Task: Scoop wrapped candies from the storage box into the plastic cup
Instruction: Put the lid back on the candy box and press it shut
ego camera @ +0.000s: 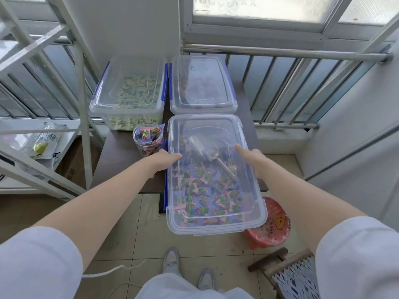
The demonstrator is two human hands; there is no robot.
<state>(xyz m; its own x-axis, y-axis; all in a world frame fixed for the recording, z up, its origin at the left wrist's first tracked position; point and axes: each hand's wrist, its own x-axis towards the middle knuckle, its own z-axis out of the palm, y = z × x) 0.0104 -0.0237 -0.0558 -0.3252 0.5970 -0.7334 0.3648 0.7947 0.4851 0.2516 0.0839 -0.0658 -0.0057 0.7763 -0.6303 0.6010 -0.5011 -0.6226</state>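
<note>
A clear storage box with a clear lid on top juts over the near edge of the dark table. It holds blue and pink wrapped candies and a metal scoop, seen through the lid. My left hand grips the lid's left edge and my right hand grips its right edge. A round plastic cup filled with the same candies stands just left of the box, close to my left hand.
Two more lidded boxes stand behind: one with green candies, one with reddish sweets. A white metal rack is at the left, a railing behind. A red basket and a wooden stool sit on the floor.
</note>
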